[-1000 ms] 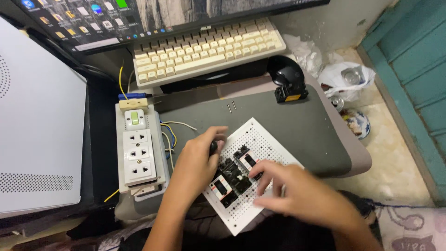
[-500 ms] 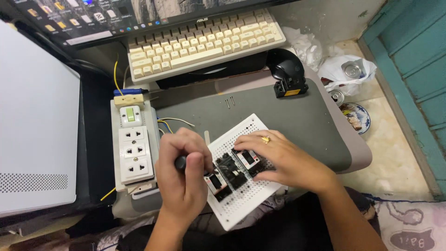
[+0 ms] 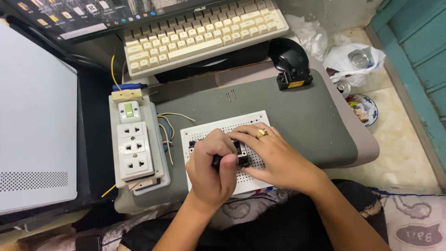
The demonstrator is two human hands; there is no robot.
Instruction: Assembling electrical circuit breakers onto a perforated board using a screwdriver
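Now both hands have drawn closer together over the white perforated plastic board [image 3: 223,125] on the grey bench mat [image 3: 306,116]. The left hand [image 3: 211,169] is clenched around a black tool handle [image 3: 217,161]. The right hand [image 3: 274,155], wearing a gold ring [image 3: 262,134], now presses flat on the small black components [image 3: 241,153] mid-board.

A monitor screen [image 3: 93,14] is glowing along the top edge, showing rows of small coloured icons. A small yellow label [image 3: 294,84] is sitting on a black block [image 3: 293,80] behind the grey mat [image 3: 297,121]
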